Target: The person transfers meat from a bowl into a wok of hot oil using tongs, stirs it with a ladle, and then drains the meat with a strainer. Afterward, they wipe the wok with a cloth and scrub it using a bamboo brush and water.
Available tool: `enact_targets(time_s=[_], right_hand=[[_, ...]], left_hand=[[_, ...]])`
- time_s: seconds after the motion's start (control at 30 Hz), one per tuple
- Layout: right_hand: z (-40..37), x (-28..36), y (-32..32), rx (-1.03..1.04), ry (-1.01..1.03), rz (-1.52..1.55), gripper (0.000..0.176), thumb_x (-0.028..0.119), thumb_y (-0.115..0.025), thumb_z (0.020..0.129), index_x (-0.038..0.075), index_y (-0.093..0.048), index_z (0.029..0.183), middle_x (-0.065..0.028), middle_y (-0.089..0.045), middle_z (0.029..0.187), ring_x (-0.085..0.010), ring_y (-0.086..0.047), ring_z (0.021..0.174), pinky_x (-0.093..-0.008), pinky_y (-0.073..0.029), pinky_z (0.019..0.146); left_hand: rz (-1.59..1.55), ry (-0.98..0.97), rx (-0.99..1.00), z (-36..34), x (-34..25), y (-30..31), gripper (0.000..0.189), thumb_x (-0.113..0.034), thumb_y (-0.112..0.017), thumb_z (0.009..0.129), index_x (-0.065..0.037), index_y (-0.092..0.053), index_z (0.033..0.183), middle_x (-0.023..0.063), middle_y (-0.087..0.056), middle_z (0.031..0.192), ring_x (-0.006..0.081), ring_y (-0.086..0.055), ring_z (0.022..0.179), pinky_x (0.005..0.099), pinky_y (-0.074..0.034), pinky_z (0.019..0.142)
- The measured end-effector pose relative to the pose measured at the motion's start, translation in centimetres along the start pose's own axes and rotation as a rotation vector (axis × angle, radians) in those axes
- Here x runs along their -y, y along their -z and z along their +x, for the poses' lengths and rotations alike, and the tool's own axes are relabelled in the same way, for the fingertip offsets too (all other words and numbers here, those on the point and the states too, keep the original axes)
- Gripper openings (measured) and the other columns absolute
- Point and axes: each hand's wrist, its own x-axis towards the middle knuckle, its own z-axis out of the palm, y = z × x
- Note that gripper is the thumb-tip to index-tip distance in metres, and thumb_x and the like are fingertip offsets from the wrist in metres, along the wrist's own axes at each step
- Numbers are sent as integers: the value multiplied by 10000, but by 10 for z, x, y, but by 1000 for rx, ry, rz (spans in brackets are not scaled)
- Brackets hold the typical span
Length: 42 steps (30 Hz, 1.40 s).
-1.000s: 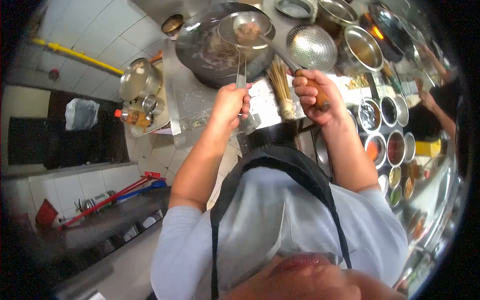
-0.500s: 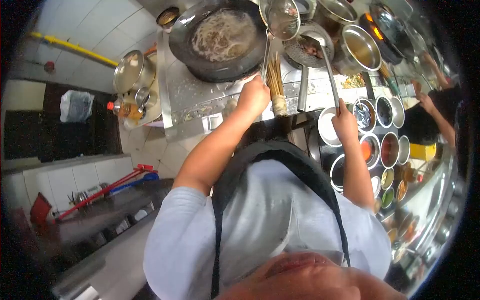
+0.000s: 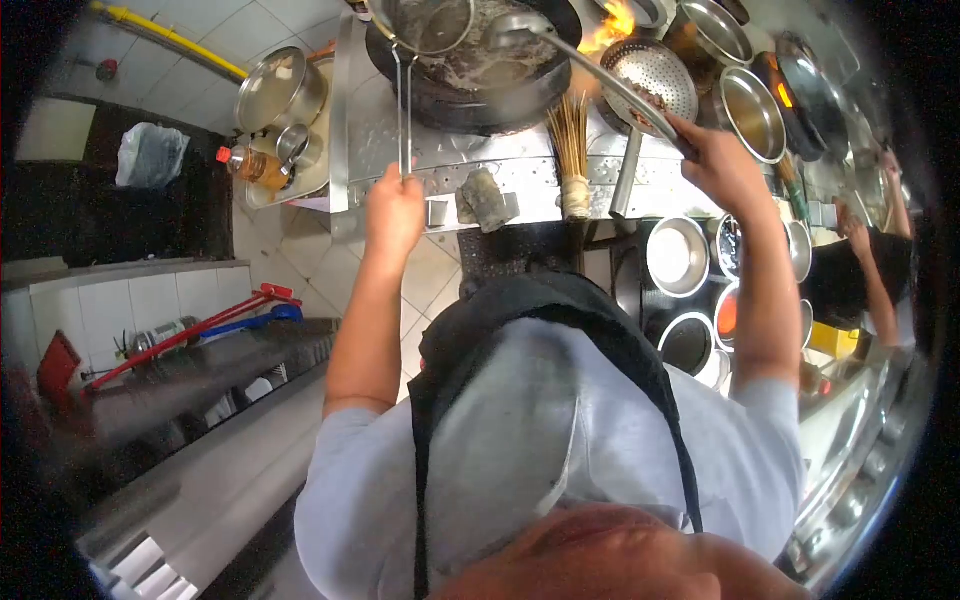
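Head: L hand (image 3: 393,215) 1 strainer (image 3: 420,22), R hand (image 3: 725,165) 1 ladle (image 3: 515,30)

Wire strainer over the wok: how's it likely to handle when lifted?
Probably light: the wire strainer is thin mesh on a twin-wire handle. Likely bowl-heavy, since the left grip holds only the far end. The long thin handle may flex a little.
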Motion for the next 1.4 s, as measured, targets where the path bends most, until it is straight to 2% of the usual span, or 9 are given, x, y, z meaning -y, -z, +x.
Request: enact_targets(time_s=[0.3,0.53,0.8,0.9,0.97,1.0,1.07,1.3,1.4], right_hand=[[61,25,24,164,64,-357,601,9,-547,711,162,-574,1291,-243,-643,863,-376,-640,792,-441,-488,734],[54,53,68,250,66,-423,540,54,-647,741,129,-587,1272,-217,-666,950,-335,-661,830,-405,-500,764],[30,73,112,251,28,-444,629,-41,-608,709,145,-566,1308,-185,-659,798,-230,-603,646,-376,-472,641],[19,87,123,260,-290,-326,637,-58,-580,697,139,-575,1303,-126,-611,686,-169,-554,569,-340,-446,561],[18,61,116,193,-47,-419,417,88,-629,750,97,-646,1166,-152,-684,796,-245,-641,637,-407,-519,617],[16,59,114,193,-45,-420,417,88,-629,750,97,-646,1166,-152,-684,796,-245,-641,637,-407,-519,617],[13,59,111,221,-71,-219,600,-42,-532,711,124,-593,1284,-39,-519,599,-95,-425,459,-290,-374,457],[10,59,112,266,-195,-176,601,-38,-521,713,114,-585,1292,-15,-523,604,-84,-429,470,-287,-367,456],[15,23,99,234,109,12,603,-35,-516,718,78,-557,1309,4,-529,637,-84,-437,463,-279,-371,442]], left_hand=[[-7,75,-44,-23,3,22,205,-136,-477,859,10,-598,937,208,-597,640,334,-605,558,433,-463,558],[-177,175,2,-27,0,25,177,-141,-457,892,-15,-575,929,90,-527,556,198,-518,426,361,-421,437],[-284,221,62,-26,2,27,214,-124,-439,889,-38,-591,1014,42,-498,565,148,-461,396,318,-371,380],[-305,236,97,-26,2,27,247,-121,-443,887,-44,-599,1062,31,-501,584,130,-447,394,302,-357,367],[-313,247,94,-26,3,27,260,-121,-447,887,-42,-598,1083,36,-510,599,129,-447,395,299,-358,365],[-314,247,93,-25,6,26,260,-121,-447,887,-42,-598,1083,36,-510,599,129,-447,395,299,-358,365],[-344,241,98,-25,11,25,257,-123,-448,888,-40,-598,1080,36,-509,602,129,-448,396,298,-358,365],[-392,283,102,-25,15,31,269,-129,-458,889,-48,-601,1102,32,-508,612,118,-447,404,286,-350,363],[-433,296,91,-23,18,30,275,-133,-461,891,-52,-601,1114,26,-502,614,113,-439,402,281,-347,364]])
